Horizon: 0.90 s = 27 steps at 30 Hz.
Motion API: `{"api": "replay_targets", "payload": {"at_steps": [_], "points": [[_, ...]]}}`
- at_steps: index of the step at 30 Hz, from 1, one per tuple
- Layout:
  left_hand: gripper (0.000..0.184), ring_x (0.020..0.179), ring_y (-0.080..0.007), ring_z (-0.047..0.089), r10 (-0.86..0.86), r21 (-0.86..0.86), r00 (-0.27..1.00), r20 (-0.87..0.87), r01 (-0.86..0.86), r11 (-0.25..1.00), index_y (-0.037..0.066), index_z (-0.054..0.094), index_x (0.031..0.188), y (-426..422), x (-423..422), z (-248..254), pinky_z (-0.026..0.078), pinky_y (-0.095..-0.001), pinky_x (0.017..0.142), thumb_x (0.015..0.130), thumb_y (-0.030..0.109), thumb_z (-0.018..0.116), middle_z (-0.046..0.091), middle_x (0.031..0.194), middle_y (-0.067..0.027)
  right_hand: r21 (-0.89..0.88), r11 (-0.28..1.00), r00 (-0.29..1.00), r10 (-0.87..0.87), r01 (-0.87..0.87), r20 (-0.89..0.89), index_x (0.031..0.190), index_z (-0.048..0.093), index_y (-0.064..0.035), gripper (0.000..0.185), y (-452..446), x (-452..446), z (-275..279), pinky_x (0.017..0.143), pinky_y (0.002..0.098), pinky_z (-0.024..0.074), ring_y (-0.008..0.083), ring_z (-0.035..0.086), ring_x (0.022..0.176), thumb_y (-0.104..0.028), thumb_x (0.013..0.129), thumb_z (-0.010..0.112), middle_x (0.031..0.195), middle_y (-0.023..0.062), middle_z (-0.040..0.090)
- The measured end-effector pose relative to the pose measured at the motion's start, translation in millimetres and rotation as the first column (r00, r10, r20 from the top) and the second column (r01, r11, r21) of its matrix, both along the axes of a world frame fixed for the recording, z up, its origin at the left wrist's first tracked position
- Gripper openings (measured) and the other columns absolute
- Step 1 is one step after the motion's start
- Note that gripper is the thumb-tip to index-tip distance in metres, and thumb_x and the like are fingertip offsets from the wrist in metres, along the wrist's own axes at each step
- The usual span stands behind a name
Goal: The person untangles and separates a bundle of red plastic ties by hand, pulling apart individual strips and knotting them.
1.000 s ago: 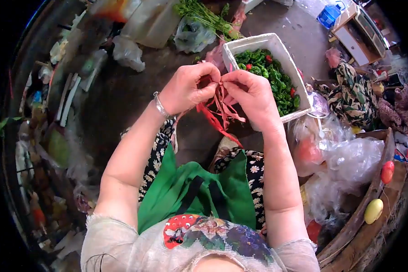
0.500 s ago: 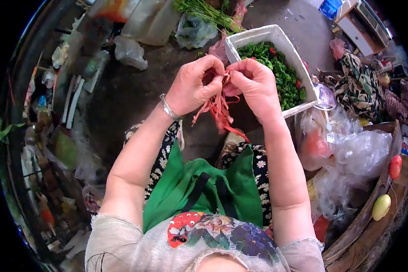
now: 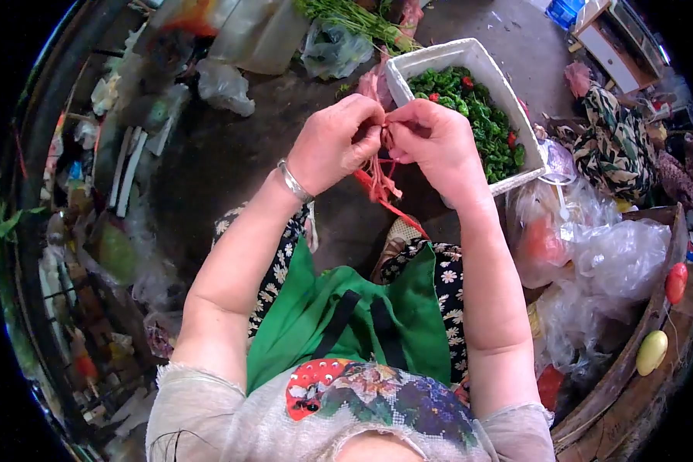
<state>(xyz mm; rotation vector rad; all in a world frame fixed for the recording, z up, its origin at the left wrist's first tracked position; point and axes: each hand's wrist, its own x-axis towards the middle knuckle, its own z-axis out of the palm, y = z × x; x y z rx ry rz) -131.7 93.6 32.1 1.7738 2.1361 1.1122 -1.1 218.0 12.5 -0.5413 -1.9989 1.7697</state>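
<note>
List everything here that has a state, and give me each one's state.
Left hand: pinching the red strips.
Right hand: pinching them too.
Red strips: bunched at the top, ends hanging loose.
White box: open-topped, holding green and red produce.
Clear plastic bag: crumpled.
Green cloth: draped, creased.
Bracelet: worn.

Thin red and pink strips [image 3: 379, 183] — bunched, ends dangling — hang pinched between left hand [image 3: 335, 144] and right hand [image 3: 441, 150].

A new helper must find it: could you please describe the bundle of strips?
Find the white box of green produce. Left of it, the left hand and right hand pinch the bundle of strips. Its thin, dangling red-and-pink ends distinguish it from the broad green apron.
</note>
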Motion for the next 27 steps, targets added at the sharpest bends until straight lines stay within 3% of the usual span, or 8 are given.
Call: {"api": "replay_targets", "payload": {"at_steps": [2, 4, 6, 10, 14, 17, 20, 27], "points": [[0.013, 0.071, -0.0208, 0.060, -0.013, -0.001, 0.999, -0.043, 0.013, 1.000, 0.002, 0.059, 0.093, 0.7, -0.8, -2.5, 0.050, -0.0291, 0.067, 0.080, 0.001, 0.062, 0.060, 0.084, -0.0103, 0.076, 0.997, 1.000, -0.015, 0.014, 0.020, 0.090, 0.064, 0.0005, 0.014, -0.8, 0.7, 0.6, 0.065, 0.0366, 0.0515, 0.0257, 0.066, 0.069, -0.006, 0.077, 0.063, 0.075, 0.0152, 0.065], [0.013, 0.070, -0.0223, 0.060, -0.032, -0.007, 0.996, -0.084, 0.031, 0.999, 0.003, 0.058, 0.092, 0.4, 0.7, -3.9, 0.050, -0.0296, 0.067, 0.080, 0.000, 0.061, 0.060, 0.083, -0.0107, 0.474, 0.881, 0.998, -0.033, 0.001, 0.058, 0.087, 0.063, 0.0002, 0.013, -1.4, 2.4, 4.3, 0.068, 0.0395, 0.0509, 0.0340, 0.064, 0.074, -0.008, 0.077, 0.063, 0.077, 0.0178, 0.064], [0.013, 0.071, -0.0240, 0.061, -0.021, 0.005, 0.994, -0.109, 0.022, 1.000, 0.003, 0.058, 0.091, 0.6, 2.4, -3.3, 0.050, -0.0298, 0.067, 0.079, 0.000, 0.061, 0.060, 0.083, -0.0111, 0.518, 0.855, 0.998, -0.019, -0.018, 0.066, 0.086, 0.062, -0.0001, 0.013, -2.8, 2.0, 7.4, 0.070, 0.0416, 0.0501, 0.0375, 0.062, 0.077, -0.009, 0.076, 0.064, 0.079, 0.0191, 0.063], [0.014, 0.072, -0.0231, 0.061, -0.014, 0.044, 1.000, -0.012, 0.015, 0.999, 0.003, 0.057, 0.090, 0.8, 2.8, 1.9, 0.050, -0.0294, 0.067, 0.078, 0.000, 0.062, 0.061, 0.082, -0.0115, 0.365, 0.927, 0.996, -0.081, 0.087, -0.030, 0.087, 0.062, 0.0002, 0.014, -7.3, -1.7, 8.1, 0.069, 0.0394, 0.0507, 0.0352, 0.064, 0.076, -0.007, 0.075, 0.065, 0.080, 0.0195, 0.064], [0.015, 0.071, -0.0141, 0.060, 0.108, 0.102, 0.994, -0.029, -0.105, 0.989, 0.003, 0.057, 0.091, -2.1, 12.3, 9.6, 0.048, -0.0248, 0.065, 0.078, -0.002, 0.064, 0.061, 0.082, -0.0089, 0.177, 0.974, 0.985, -0.118, 0.139, -0.127, 0.091, 0.061, 0.0018, 0.015, -12.0, -4.6, 9.0, 0.067, 0.0297, 0.0505, 0.0175, 0.063, 0.070, -0.003, 0.078, 0.067, 0.077, 0.0128, 0.065], [0.012, 0.077, -0.0059, 0.058, 0.127, 0.067, 0.924, 0.360, -0.161, 0.985, 0.002, 0.059, 0.094, -4.1, 10.2, 8.1, 0.049, -0.0216, 0.071, 0.083, -0.003, 0.061, 0.062, 0.088, 0.0000, -0.074, 0.992, 0.970, -0.111, 0.097, -0.215, 0.092, 0.061, 0.0016, 0.009, -10.4, -6.5, 7.5, 0.065, 0.0255, 0.0491, 0.0074, 0.058, 0.072, -0.001, 0.084, 0.063, 0.076, 0.0053, 0.063], [0.014, 0.081, -0.0062, 0.059, 0.049, 0.099, 0.828, 0.558, -0.125, 0.987, 0.001, 0.060, 0.098, -3.8, 7.8, 11.4, 0.049, -0.0211, 0.075, 0.085, -0.003, 0.060, 0.062, 0.092, 0.0000, -0.165, 0.985, 0.958, -0.100, 0.057, -0.268, 0.093, 0.060, 0.0003, 0.009, -11.3, -6.1, 11.8, 0.065, 0.0243, 0.0487, 0.0070, 0.059, 0.073, 0.000, 0.084, 0.063, 0.079, 0.0038, 0.063], [0.013, 0.082, -0.0059, 0.058, 0.047, 0.114, 0.853, 0.519, -0.124, 0.986, 0.000, 0.061, 0.095, -7.1, 2.7, 10.2, 0.048, -0.0201, 0.075, 0.083, -0.006, 0.060, 0.061, 0.090, 0.0004, -0.147, 0.989, 0.951, -0.069, 0.025, -0.301, 0.093, 0.061, 0.0010, 0.010, -8.6, -6.9, 6.6, 0.066, 0.0248, 0.0498, 0.0077, 0.060, 0.073, 0.001, 0.084, 0.063, 0.079, 0.0045, 0.065]]}}
